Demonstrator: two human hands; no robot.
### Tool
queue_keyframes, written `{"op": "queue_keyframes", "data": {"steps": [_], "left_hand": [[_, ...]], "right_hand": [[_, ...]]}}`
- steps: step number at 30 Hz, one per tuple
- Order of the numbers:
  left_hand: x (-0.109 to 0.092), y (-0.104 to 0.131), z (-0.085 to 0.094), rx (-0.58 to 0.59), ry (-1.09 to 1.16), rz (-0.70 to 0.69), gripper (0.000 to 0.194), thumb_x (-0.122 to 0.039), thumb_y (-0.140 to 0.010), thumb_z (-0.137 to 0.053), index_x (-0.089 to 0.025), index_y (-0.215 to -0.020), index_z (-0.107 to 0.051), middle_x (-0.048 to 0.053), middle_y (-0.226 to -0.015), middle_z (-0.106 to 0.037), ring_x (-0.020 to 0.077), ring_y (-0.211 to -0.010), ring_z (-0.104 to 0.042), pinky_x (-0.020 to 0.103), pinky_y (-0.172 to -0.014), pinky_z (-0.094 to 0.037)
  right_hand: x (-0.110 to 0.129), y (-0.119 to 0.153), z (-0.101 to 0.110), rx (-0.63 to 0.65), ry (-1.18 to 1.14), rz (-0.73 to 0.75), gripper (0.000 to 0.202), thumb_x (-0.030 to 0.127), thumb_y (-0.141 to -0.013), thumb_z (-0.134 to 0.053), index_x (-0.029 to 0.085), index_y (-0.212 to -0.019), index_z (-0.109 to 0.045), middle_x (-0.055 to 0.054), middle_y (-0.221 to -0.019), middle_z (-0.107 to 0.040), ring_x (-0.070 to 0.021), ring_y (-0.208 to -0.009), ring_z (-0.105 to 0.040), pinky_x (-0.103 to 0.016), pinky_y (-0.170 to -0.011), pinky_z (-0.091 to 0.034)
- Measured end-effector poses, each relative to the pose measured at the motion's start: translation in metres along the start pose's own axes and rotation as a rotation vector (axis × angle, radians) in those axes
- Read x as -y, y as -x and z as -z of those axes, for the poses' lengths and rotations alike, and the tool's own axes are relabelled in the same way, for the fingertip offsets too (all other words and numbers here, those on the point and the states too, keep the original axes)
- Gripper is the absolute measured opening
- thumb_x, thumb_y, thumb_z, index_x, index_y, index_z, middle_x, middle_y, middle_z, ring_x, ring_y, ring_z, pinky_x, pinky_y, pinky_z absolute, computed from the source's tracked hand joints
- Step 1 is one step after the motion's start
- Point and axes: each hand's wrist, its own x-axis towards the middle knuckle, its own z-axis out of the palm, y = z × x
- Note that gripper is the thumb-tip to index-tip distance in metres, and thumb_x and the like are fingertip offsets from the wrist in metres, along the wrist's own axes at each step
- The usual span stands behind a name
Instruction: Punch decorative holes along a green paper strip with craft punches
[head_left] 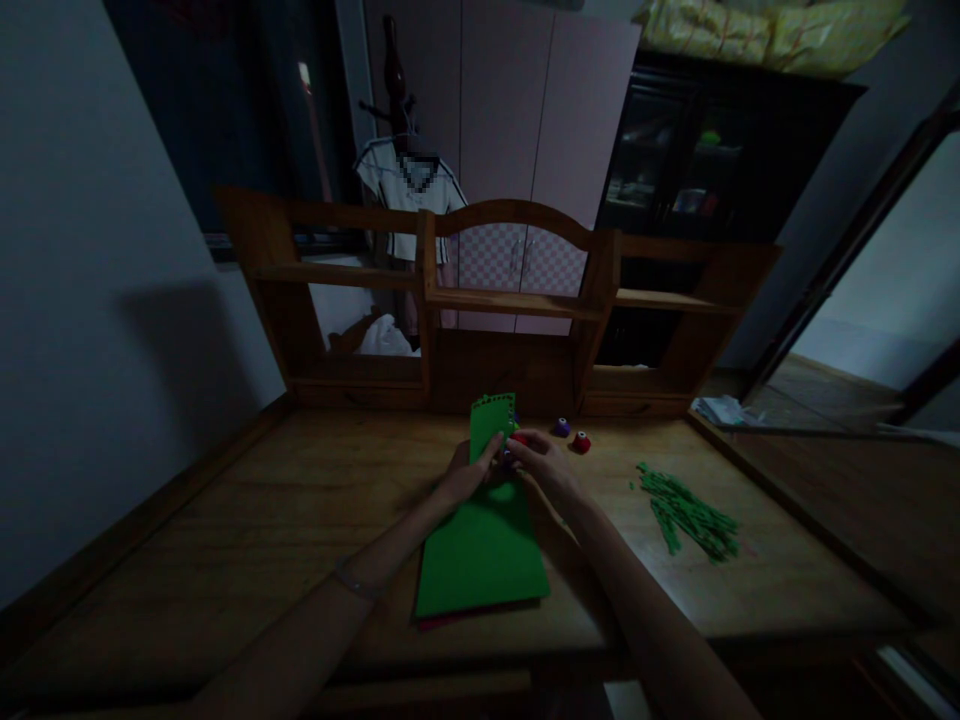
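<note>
A long green sheet of paper (484, 555), with a row of small cutouts along its far edge, lies on the wooden desk in front of me. My left hand (474, 474) grips the paper near its far part, thumb on top. At the paper's right edge, my right hand (541, 460) pinches a small red craft punch (517, 439), partly hidden by the fingers. Just beyond that hand stand a purple punch (562, 427) and another red punch (581, 442). Something pinkish-red shows under the paper's near edge.
A pile of cut green paper strips (690, 512) lies on the right of the desk (262, 500). A wooden shelf unit (517, 300) rises along the back edge. Beyond it are a pink wardrobe (502, 110) and a shirt (401, 190) on a coat stand.
</note>
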Motion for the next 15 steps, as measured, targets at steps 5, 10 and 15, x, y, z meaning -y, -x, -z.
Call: {"op": "queue_keyframes", "data": {"steps": [5,10,15], "left_hand": [[0.001,-0.0003,-0.0012,-0.029,0.039,0.0,0.049,-0.062,-0.075,-0.051,-0.015,-0.061,-0.058,-0.001,-0.045,-0.048,0.0107,-0.043,-0.044,0.022,-0.045,-0.033],[-0.0013,-0.0009,-0.0008,-0.009,0.021,0.005,0.052,-0.063,-0.075,-0.049,-0.014,-0.063,-0.059,-0.001,-0.049,-0.05,0.0102,-0.044,-0.045,0.021,-0.044,-0.032],[0.0019,-0.0026,0.0015,-0.015,-0.022,-0.043,0.054,-0.063,-0.078,-0.044,-0.016,-0.052,-0.052,-0.001,-0.043,-0.047,0.011,-0.042,-0.045,0.023,-0.046,-0.033]], "right_hand": [[0.001,0.0003,-0.0021,-0.027,-0.007,0.005,0.035,0.041,-0.061,-0.076,0.021,-0.087,-0.063,-0.002,-0.082,-0.066,-0.0153,-0.072,-0.062,-0.027,-0.066,-0.047],[-0.0021,-0.0033,-0.0012,-0.029,-0.048,-0.048,0.033,0.044,-0.062,-0.074,0.019,-0.082,-0.065,-0.003,-0.078,-0.066,-0.0152,-0.07,-0.062,-0.028,-0.068,-0.047],[0.0006,-0.0054,0.0031,0.037,0.043,-0.094,0.032,0.047,-0.064,-0.072,0.018,-0.076,-0.066,0.0,-0.065,-0.063,-0.011,-0.056,-0.056,-0.025,-0.056,-0.043]]}}
